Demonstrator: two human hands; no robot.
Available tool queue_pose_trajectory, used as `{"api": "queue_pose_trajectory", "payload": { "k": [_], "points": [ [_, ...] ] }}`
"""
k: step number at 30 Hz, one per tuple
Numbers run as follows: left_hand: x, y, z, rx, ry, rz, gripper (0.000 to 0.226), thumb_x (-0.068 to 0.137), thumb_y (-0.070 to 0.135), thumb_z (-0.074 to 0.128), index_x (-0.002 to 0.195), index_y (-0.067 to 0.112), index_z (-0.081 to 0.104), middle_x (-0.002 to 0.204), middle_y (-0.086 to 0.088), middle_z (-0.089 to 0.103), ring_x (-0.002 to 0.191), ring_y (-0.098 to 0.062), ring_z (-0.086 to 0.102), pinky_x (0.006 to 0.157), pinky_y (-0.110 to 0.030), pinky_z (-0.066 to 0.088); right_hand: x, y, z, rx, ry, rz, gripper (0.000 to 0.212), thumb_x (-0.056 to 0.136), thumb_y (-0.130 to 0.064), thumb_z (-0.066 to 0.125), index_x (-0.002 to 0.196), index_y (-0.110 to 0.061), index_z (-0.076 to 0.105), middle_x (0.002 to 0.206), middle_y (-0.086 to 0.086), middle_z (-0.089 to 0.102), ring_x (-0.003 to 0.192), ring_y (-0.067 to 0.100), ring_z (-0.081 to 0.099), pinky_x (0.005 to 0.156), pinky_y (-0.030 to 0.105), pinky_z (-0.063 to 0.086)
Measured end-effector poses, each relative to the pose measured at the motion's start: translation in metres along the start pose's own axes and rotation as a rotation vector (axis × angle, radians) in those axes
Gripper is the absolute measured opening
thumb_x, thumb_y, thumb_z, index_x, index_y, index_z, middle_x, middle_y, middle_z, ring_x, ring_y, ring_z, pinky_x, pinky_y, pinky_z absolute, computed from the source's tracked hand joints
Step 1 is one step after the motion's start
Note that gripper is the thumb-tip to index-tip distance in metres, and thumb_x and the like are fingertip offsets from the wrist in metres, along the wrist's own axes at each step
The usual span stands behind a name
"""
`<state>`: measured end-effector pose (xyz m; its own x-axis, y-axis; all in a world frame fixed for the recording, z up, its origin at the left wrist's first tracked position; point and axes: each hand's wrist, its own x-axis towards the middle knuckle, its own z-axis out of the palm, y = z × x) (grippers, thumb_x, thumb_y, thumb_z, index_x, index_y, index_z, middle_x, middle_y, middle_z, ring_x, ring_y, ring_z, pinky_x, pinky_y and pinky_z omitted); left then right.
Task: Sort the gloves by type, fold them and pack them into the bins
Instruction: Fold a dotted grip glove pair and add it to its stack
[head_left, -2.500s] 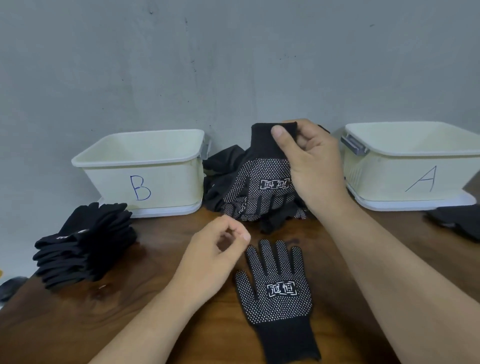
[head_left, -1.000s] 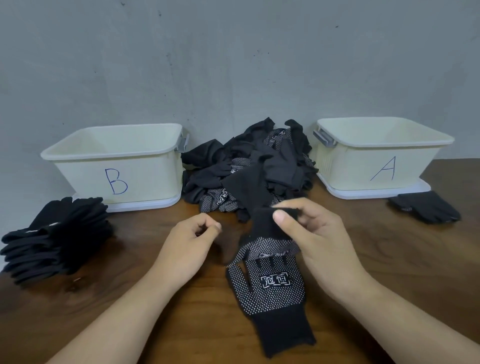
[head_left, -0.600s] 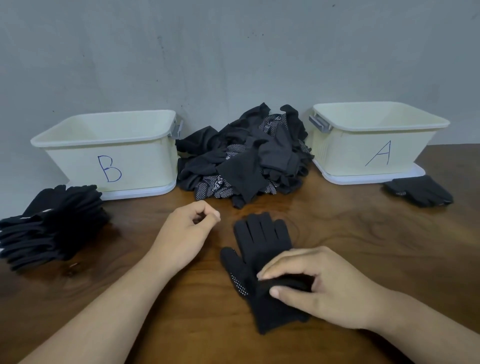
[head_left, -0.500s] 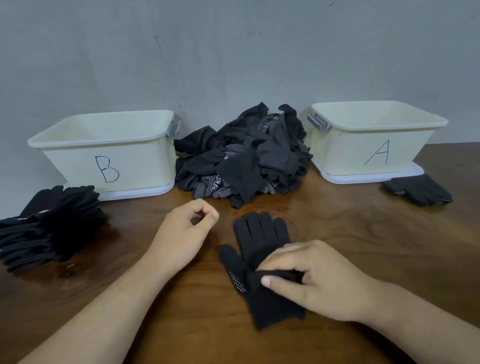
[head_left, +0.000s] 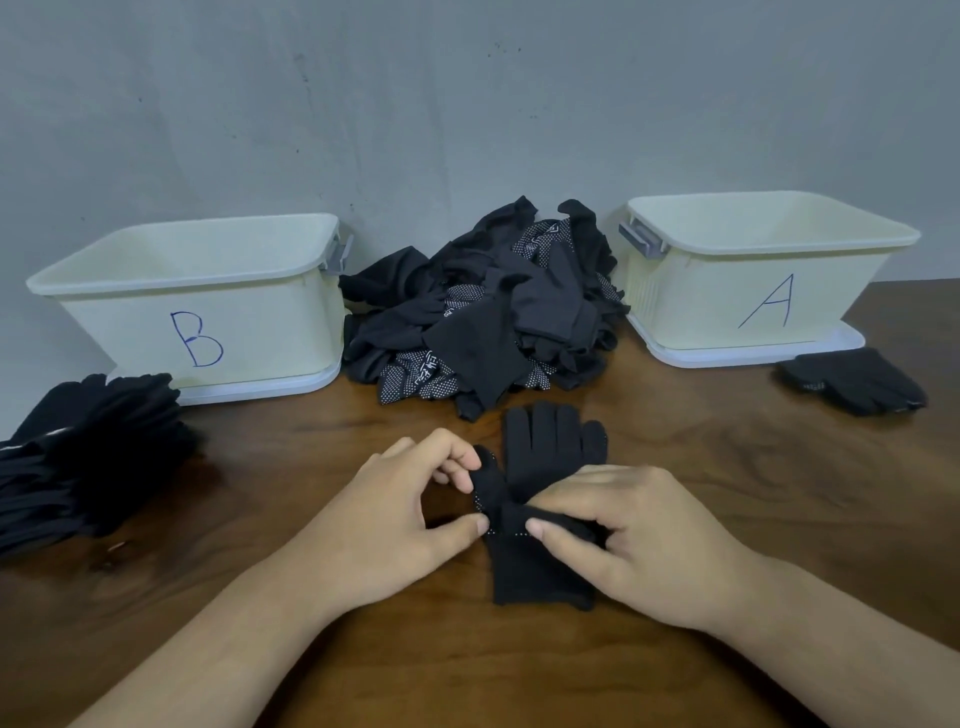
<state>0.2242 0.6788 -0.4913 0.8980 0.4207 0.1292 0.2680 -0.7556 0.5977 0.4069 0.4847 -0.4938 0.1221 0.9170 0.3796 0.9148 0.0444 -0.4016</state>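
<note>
I've got the black knit glove w/ white grip dots (head_left: 545, 452) lying flat on the brown wooden table (head_left: 779, 493), ctr front. Its fingers point at the loose heap of black gloves (head_left: 483, 322) btwn the two bins. The left hand (head_left: 395, 519) pinches its thumb side. The right hand (head_left: 639, 540) grips a bunched ridge of fabric across the palm, thumb and fingers curled on it. Could be two gloves layered, can't tell.

Handling, my read: v. light, limp, no spring, so a fold prob holds only if pressed flat. The dots should grip the smooth wood; the plain knit side prob slides. Best hold is cuff end and fingertips, not mid-palm, or it bunches.

Cream plastic bin marked B (head_left: 197, 312) sits left, cream plastic bin marked A (head_left: 769, 291) right. Both are rigid w/ rounded rims and grey handles. A tall stack of plain black gloves (head_left: 88, 457) sits in front of B, and a small flat pile of dotted black gloves (head_left: 852, 379) lies by A.
</note>
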Motion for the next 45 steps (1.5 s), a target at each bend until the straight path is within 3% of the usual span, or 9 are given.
{"api": "queue_pose_trajectory", "payload": {
  "k": [5, 8, 15, 21, 28, 31, 35, 40, 45],
  "points": [
    [-0.001, 0.003, 0.0, 0.042, -0.002, -0.004, 0.041, 0.086, 0.051, 0.079, 0.117, 0.051, 0.053, 0.123, 0.038, 0.048, 0.124, 0.006, 0.046, 0.106, -0.028, 0.043, -0.001, -0.005, -0.004, -0.037, 0.081, -0.038, 0.022, 0.108, -0.036, 0.062, 0.116, -0.027, 0.08, 0.111, -0.02, 0.077, 0.1, -0.002, 0.069, 0.088, 0.023, 0.055],
    [0.0, 0.007, 0.001, 0.056, -0.008, -0.013, 0.041, 0.087, 0.049, 0.078, 0.119, 0.05, 0.052, 0.127, 0.04, 0.044, 0.123, 0.008, 0.044, 0.105, -0.027, 0.042, -0.002, -0.004, -0.001, -0.039, 0.011, -0.032, 0.025, 0.107, -0.041, 0.062, 0.121, -0.03, 0.08, 0.114, -0.021, 0.077, 0.104, -0.003, 0.068, 0.089, 0.024, 0.056],
    [0.0, 0.004, 0.001, 0.081, -0.047, -0.025, 0.049, 0.09, 0.053, 0.074, 0.132, 0.053, 0.049, 0.126, 0.049, 0.032, 0.124, 0.008, 0.037, 0.107, -0.026, 0.039, 0.002, -0.005, -0.007, -0.048, -0.098, -0.044, 0.03, 0.11, -0.046, 0.055, 0.107, -0.03, 0.081, 0.109, -0.024, 0.075, 0.104, -0.006, 0.063, 0.093, 0.02, 0.051],
    [0.003, -0.001, 0.003, 0.107, 0.001, 0.107, 0.046, 0.091, 0.046, 0.075, 0.133, 0.047, 0.056, 0.138, 0.034, 0.046, 0.139, 0.004, 0.035, 0.116, -0.032, 0.038, -0.002, -0.003, -0.005, -0.14, -0.139, -0.08, 0.029, 0.108, -0.048, 0.056, 0.121, -0.034, 0.079, 0.123, -0.022, 0.068, 0.103, -0.002, 0.059, 0.089, 0.023, 0.055],
    [0.004, -0.004, 0.003, 0.117, -0.051, 0.139, 0.028, 0.097, 0.042, 0.072, 0.122, 0.047, 0.063, 0.133, 0.034, 0.053, 0.124, -0.004, 0.053, 0.112, -0.036, 0.039, -0.002, -0.004, -0.002, -0.185, -0.198, -0.142, 0.037, 0.111, -0.05, 0.05, 0.125, -0.031, 0.078, 0.138, -0.016, 0.069, 0.13, 0.003, 0.057, 0.102, 0.03, 0.055],
    [0.004, -0.004, 0.005, 0.072, -0.016, 0.093, 0.04, 0.094, 0.043, 0.075, 0.13, 0.047, 0.058, 0.135, 0.033, 0.05, 0.122, -0.002, 0.054, 0.111, -0.03, 0.041, -0.002, -0.005, -0.002, -0.179, -0.225, -0.122, 0.041, 0.111, -0.055, 0.047, 0.131, -0.034, 0.075, 0.141, -0.017, 0.067, 0.133, 0.0, 0.054, 0.101, 0.027, 0.055],
    [0.002, -0.002, 0.005, 0.017, 0.008, -0.025, 0.054, 0.09, 0.043, 0.079, 0.133, 0.046, 0.049, 0.122, 0.03, 0.051, 0.117, 0.005, 0.049, 0.091, -0.01, 0.042, -0.001, -0.004, -0.006, -0.152, -0.25, -0.1, 0.046, 0.109, -0.063, 0.044, 0.139, -0.037, 0.07, 0.145, -0.02, 0.063, 0.137, -0.003, 0.049, 0.104, 0.025, 0.052],
    [0.002, 0.002, 0.004, 0.045, -0.043, -0.011, 0.049, 0.094, 0.042, 0.074, 0.137, 0.05, 0.05, 0.128, 0.048, 0.041, 0.13, 0.008, 0.041, 0.108, -0.023, 0.04, 0.001, 0.0, -0.006, -0.152, -0.26, -0.094, 0.044, 0.111, -0.056, 0.042, 0.143, -0.038, 0.066, 0.148, -0.022, 0.061, 0.14, -0.004, 0.047, 0.105, 0.033, 0.054],
    [0.004, -0.002, 0.004, 0.083, -0.074, -0.004, 0.05, 0.095, 0.045, 0.068, 0.142, 0.05, 0.05, 0.139, 0.035, 0.048, 0.142, 0.003, 0.035, 0.121, -0.037, 0.036, 0.001, -0.001, -0.008, -0.13, -0.245, -0.076, 0.047, 0.113, -0.055, 0.038, 0.15, -0.036, 0.06, 0.15, -0.021, 0.059, 0.142, -0.004, 0.047, 0.113, 0.03, 0.048]
  ]
}}
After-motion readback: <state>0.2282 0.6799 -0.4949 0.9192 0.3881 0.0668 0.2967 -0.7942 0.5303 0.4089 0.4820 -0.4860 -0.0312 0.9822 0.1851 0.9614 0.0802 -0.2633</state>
